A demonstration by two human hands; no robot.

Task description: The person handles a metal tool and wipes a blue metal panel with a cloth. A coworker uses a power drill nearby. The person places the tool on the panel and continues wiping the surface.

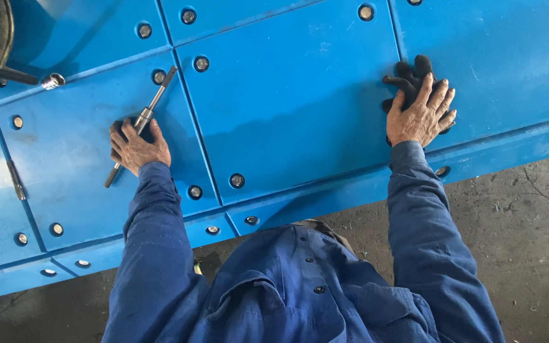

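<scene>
Long slim steel socket wrench (pixel 140 125) lies on the big blue bolted panel surface (pixel 293 101), long axis running from 1 o'clock at its square tip down to 7 o'clock at its handle end. Left hand (pixel 136 147) closed around the shaft about midway, knuckles up, firm grip. Right hand (pixel 422 114) well apart at 3 o'clock from the tool, fingers spread, palm pressed flat on a crumpled black work glove (pixel 409 77). Left hand is plainly the nearer. Loose silver socket (pixel 53 80) sits at 10 o'clock from the wrench. Recessed bolt heads (pixel 237 180) dot panel corners. Grey concrete floor (pixel 528 216) below.
</scene>
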